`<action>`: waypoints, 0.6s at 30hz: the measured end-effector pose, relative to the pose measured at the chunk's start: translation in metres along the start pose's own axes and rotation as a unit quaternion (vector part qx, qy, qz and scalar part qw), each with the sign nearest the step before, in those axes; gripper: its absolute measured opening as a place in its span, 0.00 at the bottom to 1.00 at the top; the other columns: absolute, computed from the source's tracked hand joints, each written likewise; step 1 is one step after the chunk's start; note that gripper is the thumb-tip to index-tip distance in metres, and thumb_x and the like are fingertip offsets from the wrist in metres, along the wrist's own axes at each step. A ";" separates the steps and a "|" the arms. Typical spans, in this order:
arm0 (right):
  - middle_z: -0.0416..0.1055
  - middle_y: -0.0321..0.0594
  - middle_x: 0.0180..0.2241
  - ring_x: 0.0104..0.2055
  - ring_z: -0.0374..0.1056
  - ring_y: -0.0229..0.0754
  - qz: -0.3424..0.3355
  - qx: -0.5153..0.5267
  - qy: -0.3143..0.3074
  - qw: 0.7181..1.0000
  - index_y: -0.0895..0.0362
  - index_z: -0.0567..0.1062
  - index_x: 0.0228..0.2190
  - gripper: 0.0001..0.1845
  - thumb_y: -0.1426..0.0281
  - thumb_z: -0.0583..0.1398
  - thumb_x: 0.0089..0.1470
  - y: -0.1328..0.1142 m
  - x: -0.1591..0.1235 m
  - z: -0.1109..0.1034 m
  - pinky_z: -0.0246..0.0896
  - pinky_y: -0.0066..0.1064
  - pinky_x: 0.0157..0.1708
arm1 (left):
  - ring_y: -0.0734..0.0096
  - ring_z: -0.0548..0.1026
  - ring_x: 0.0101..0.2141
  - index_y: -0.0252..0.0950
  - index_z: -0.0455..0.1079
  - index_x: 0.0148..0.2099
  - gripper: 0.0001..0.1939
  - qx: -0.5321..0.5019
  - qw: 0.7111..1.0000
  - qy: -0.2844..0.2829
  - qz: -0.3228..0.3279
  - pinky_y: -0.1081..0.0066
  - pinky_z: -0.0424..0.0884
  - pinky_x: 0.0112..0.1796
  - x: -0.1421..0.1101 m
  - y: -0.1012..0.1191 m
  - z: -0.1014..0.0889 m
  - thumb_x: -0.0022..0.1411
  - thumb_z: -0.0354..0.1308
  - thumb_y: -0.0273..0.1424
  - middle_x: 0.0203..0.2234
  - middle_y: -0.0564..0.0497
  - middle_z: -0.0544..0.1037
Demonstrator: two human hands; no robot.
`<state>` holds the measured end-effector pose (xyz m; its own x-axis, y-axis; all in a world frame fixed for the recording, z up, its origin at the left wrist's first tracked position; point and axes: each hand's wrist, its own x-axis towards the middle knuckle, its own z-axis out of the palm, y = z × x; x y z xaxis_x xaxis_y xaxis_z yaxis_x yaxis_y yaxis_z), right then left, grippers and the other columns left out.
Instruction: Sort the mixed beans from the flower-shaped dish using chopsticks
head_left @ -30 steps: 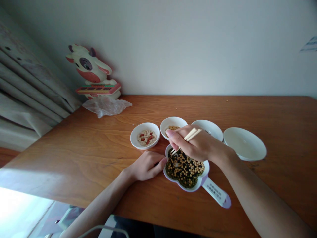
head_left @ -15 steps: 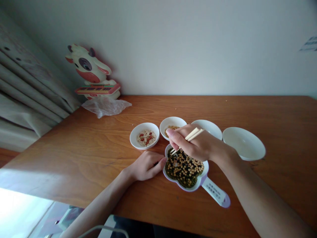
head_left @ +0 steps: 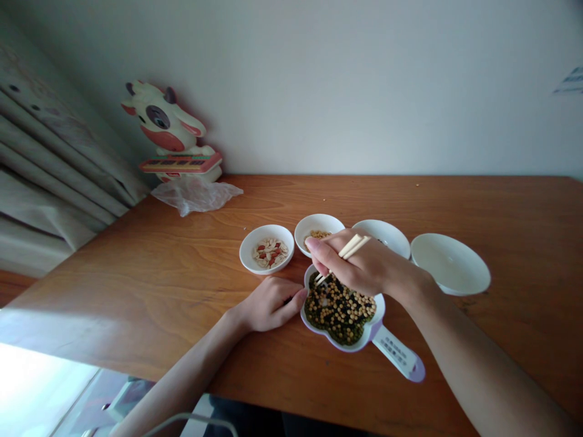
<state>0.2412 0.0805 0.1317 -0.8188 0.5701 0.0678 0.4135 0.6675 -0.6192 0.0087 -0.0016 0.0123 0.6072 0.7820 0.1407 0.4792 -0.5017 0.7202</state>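
My right hand [head_left: 357,258] is closed around a pair of light chopsticks [head_left: 350,247], their tips down among the beans at the back left of a handled bowl. This white and lilac bowl [head_left: 354,348] has a scalloped rim, and its handle points to the front right. In it lies a mix of yellow, black and small green beans [head_left: 341,311]. My left hand [head_left: 272,303] rests on the table with curled fingers, thumb and fingertips gripping the bowl's left rim. Whether the chopsticks pinch a bean is too small to tell.
Behind stand a white bowl [head_left: 245,258] of pale and reddish flat seeds, one [head_left: 334,220] with yellow grains, one [head_left: 392,233] partly behind my right hand, and a wider white bowl [head_left: 449,261]. A cow toy keyboard [head_left: 177,145] and a plastic bag [head_left: 195,195] sit at the back left.
Almost nothing differs. The view has shifted very slightly; both hands, the chopsticks and the handled bowl keep their places.
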 end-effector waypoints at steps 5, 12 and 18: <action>0.69 0.37 0.21 0.26 0.62 0.38 -0.001 -0.005 0.004 1.000 0.55 0.70 0.23 0.38 0.50 0.40 0.78 0.000 -0.001 -0.001 0.47 0.38 0.34 | 0.73 0.66 0.27 0.37 0.63 0.32 0.23 0.005 1.000 0.002 -0.001 0.69 0.64 0.33 0.000 0.000 0.000 0.84 0.44 0.37 0.26 0.52 0.72; 0.71 0.37 0.21 0.25 0.64 0.37 -0.011 0.000 0.034 0.999 0.56 0.73 0.23 0.42 0.46 0.40 0.76 0.005 -0.003 -0.006 0.49 0.37 0.32 | 0.73 0.66 0.27 0.37 0.63 0.32 0.23 0.004 1.000 -0.003 -0.002 0.70 0.64 0.33 0.000 0.000 0.001 0.84 0.44 0.37 0.27 0.52 0.73; 0.71 0.35 0.22 0.26 0.66 0.37 -0.067 0.078 0.127 0.987 0.55 0.74 0.24 0.38 0.48 0.44 0.77 0.015 -0.023 -0.042 0.56 0.35 0.32 | 0.73 0.65 0.27 0.37 0.61 0.32 0.23 0.006 1.000 -0.006 -0.014 0.70 0.63 0.33 -0.001 -0.001 0.001 0.84 0.43 0.38 0.27 0.52 0.72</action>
<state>0.2832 0.0972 0.1532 -0.7273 0.5972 0.3383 0.2262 0.6739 -0.7034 0.0079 -0.0025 0.0108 0.6014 0.7909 0.1130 0.5034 -0.4850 0.7151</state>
